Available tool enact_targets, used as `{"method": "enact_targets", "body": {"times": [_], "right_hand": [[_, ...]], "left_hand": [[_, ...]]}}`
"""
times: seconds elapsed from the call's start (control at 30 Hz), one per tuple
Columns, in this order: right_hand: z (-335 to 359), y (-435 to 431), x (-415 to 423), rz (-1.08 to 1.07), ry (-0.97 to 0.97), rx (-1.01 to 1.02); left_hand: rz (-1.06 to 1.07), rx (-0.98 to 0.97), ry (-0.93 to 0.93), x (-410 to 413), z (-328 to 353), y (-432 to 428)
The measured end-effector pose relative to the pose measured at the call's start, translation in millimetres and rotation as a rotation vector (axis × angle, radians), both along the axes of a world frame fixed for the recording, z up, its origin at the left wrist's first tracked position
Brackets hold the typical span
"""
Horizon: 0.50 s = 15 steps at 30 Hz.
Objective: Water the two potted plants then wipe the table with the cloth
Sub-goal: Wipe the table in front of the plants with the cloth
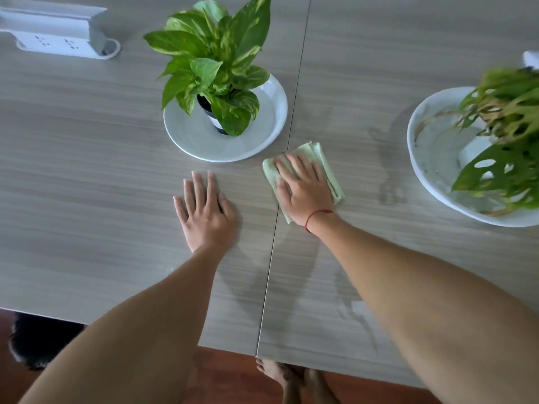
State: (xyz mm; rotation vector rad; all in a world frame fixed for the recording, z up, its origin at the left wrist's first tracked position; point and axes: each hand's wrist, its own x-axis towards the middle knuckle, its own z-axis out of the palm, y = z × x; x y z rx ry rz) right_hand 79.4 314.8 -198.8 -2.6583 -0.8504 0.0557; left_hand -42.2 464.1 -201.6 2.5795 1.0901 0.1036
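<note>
My right hand (pixel 303 188) lies flat on a folded pale green cloth (pixel 326 167), pressing it onto the grey wood-grain table (pixel 87 170) beside the seam. To its left, my left hand (pixel 204 211) rests flat on the table, fingers apart, holding nothing. Just beyond the hands, a green-and-yellow leafed plant (pixel 215 53) in a small dark pot stands on a white saucer (pixel 186 132). At the right edge a second plant with holed leaves (pixel 507 118) sits in a white bowl-like dish (pixel 431 158). Damp streaks show on the table near the cloth.
A white power-socket unit (pixel 58 36) is set into the table at the far left. A seam (pixel 280 199) runs between two tabletops. The near table edge is below, with reddish floor (pixel 227 374), bare feet and a dark furry thing (pixel 32 342) under it.
</note>
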Motion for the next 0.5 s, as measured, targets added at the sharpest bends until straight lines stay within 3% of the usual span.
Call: {"method": "enact_targets", "body": {"times": [0.13,0.27,0.4,0.5], "right_hand": [[-3,21,8,-0.123,0.005,-0.052],[-3,12,-24,-0.063,0.057,-0.064],[4,-35,-82,-0.029,0.083,-0.042],[5,-93,-76,-0.107,0.082,-0.109]], "left_hand": [[-0.001,0.014,-0.020,7,-2,9],[0.008,0.011,-0.054,10,0,8],[0.047,-0.028,-0.144,6,6,-26],[-0.108,-0.062,-0.168,6,8,-80]]}}
